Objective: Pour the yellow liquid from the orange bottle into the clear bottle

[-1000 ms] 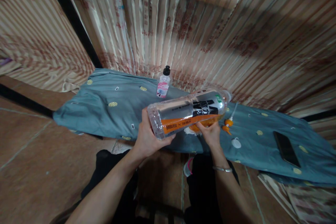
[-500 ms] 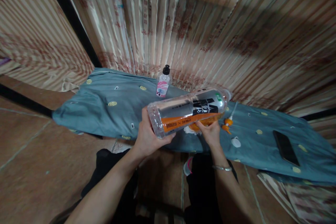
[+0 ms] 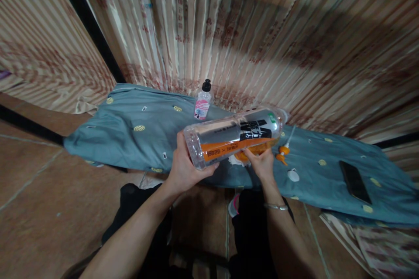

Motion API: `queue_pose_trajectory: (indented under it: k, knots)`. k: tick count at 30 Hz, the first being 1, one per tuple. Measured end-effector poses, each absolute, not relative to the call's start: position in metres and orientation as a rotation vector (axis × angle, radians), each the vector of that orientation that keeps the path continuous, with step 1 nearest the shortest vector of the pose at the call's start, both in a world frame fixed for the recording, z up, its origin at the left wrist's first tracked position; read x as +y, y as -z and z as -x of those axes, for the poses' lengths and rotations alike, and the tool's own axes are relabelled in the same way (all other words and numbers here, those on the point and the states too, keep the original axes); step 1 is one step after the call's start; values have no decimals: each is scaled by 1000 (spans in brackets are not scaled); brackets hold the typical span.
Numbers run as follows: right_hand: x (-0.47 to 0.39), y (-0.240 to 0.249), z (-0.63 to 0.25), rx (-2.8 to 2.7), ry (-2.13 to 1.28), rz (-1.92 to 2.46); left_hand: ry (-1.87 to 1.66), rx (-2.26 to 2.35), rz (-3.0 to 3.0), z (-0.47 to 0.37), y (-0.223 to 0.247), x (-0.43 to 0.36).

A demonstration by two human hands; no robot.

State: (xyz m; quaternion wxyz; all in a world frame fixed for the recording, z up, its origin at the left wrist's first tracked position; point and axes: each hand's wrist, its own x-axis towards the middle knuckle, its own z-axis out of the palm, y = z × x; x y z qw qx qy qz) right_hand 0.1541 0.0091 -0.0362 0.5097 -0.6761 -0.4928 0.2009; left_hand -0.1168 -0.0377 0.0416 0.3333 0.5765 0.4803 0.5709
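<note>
Over the blue cloth point(image 3: 153, 135), a big clear bottle point(image 3: 225, 139) lies tilted — the left hand point(image 3: 185, 168) curled round its base. Underneath, the right hand point(image 3: 262, 165) grasps an orange bottle point(image 3: 241, 157), most fingers hidden — an orange pump point(image 3: 284, 151) lies just beside.

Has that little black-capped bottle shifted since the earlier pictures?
No. Judged against the nearest yellow print on the blue-green cloth, the little black-capped bottle stands in the same spot, just right of it.
</note>
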Motion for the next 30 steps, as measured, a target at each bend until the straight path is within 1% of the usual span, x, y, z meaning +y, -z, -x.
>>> queue_pose_trajectory:
  k: [12,18,30]
  knots:
    - [10,37,-156,-1199,-430,1637,-1481,1280,-1504,116,-40,-37]
    - [10,39,-157,-1201,-492,1621,-1488,1269,-1499,117,-42,-37]
    - [10,37,-156,-1194,-467,1625,-1476,1263,-1500,117,-43,-38]
